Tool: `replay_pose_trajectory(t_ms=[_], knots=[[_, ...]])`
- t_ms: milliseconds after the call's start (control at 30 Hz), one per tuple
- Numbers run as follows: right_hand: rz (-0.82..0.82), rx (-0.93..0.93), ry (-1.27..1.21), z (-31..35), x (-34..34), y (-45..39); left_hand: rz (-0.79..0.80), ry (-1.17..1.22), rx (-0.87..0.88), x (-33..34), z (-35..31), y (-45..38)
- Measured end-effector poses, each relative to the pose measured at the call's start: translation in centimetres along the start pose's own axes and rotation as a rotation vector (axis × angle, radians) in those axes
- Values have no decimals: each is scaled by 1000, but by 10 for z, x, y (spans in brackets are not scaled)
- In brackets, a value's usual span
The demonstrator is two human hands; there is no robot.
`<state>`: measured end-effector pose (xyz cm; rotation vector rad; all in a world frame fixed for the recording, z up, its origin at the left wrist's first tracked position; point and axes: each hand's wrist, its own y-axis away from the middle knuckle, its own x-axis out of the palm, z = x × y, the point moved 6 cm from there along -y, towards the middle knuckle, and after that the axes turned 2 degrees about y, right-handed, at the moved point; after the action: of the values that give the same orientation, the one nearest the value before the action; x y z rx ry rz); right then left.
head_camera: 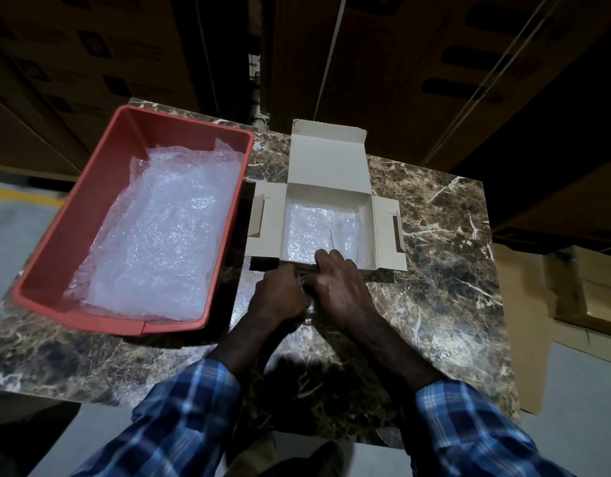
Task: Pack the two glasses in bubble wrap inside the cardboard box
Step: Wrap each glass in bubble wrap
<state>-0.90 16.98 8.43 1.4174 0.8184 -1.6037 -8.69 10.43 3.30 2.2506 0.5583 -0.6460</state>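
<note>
From my feed I see both hands meeting just below the centre of the frame, at the near edge of the cardboard box (328, 215). The left hand (280, 294) has its fingers curled around something small and glinting between the two hands, possibly a glass (307, 297), though it is too hidden for me to be sure. The right hand (338, 287) is curled too, its fingers reaching over the near wall of the box, and it seems to grip the same hidden item; I cannot tell exactly what it pinches. The box sits open in the middle of the frame on the marble-patterned table (441, 235), its lid flap standing toward the top and its side flaps spread left and right. A sheet of bubble wrap (318, 228) lines its floor. At the left of the frame a red plastic tray (73, 215) rests on the table, just beside the box's left flap, and it holds more bubble wrap sheets (166, 222). Blue plaid sleeves (180, 425) cover both forearms at the bottom of the frame.
</note>
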Motion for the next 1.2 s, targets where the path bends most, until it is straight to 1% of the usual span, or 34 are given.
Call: replay_pose_trajectory(t_ms=[67, 100, 200, 300, 400, 467, 533, 667, 733, 833, 933, 1067, 1200], knots=[[-29, 24, -104, -2, -5, 0, -10, -89, 1, 2, 0, -1], [-26, 14, -111, -1, -6, 0, -26, -110, 0, 3, 0, -1], [-9, -2, -11, -2, -5, 2, -82, -115, -15, 0, 5, 0], [75, 28, 31, -6, -2, 8, -120, -105, -19, -1, 5, 2], [201, 62, 100, -7, 3, 12, -138, -92, -24, 1, 4, 1], [254, 92, 93, -9, 6, 11, -146, -109, -32, -1, 5, -2], [272, 104, 87, -9, 7, 11, -130, -122, -42, -2, 5, -4], [312, 127, 89, -14, 17, 13, -39, -110, -8, 1, 5, -11], [265, 91, 79, -14, 17, 15, 56, -57, 8, 0, 5, -11], [243, 54, 62, -15, 15, 19, 232, 165, 14, 0, 3, -3], [309, 40, 53, -17, 15, 21, 358, 324, -28, 6, 10, 5], [369, 39, 109, -17, 11, 20, 446, 471, -53, 14, 22, 7], [414, 73, 113, -20, 14, 19, 506, 546, -14, 18, 24, 11]])
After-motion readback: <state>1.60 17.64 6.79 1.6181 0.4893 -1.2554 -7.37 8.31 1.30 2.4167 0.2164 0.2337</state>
